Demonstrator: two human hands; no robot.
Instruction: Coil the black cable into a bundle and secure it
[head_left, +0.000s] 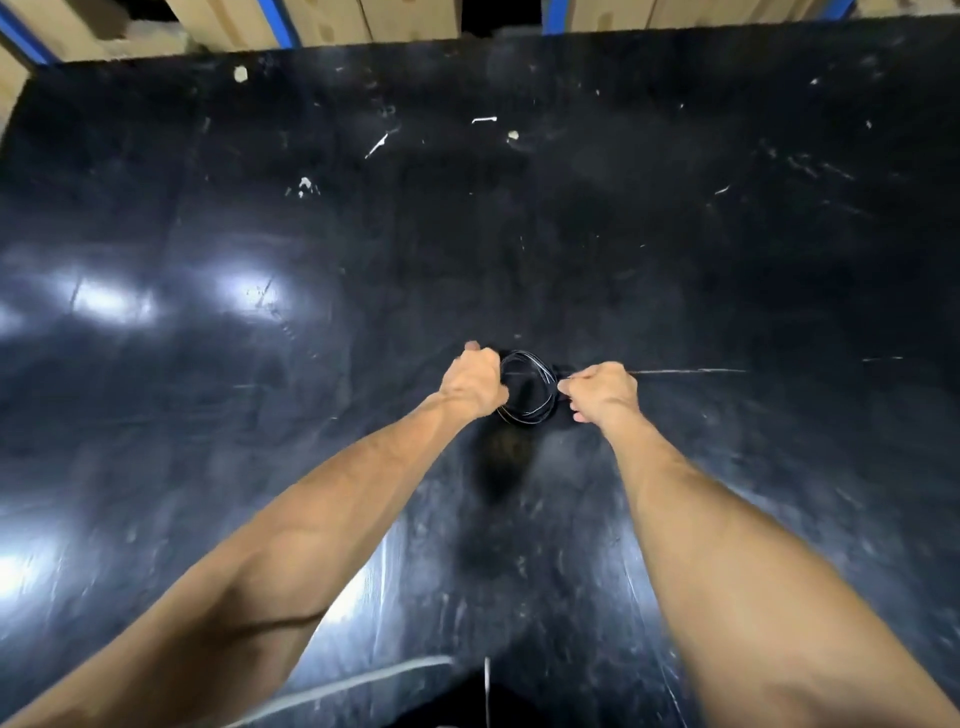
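Observation:
The black cable (540, 382) forms a small round coil of several loops, held between my two hands above the black table (311, 260). My left hand (474, 383) is closed around the coil's left side. My right hand (602, 392) is closed at the coil's right edge, fingertips pinching the cable there. A thin straight line (685, 371) runs rightward from my right hand; whether it is the cable's loose end or a mark on the table is unclear. Parts of the coil are hidden behind my fingers.
The glossy black table carries small white scraps (305, 186) and scratches at the far side. Cardboard boxes (322, 21) and blue shelf posts (280, 23) stand behind its far edge. A pale line (363, 686) crosses the table near me.

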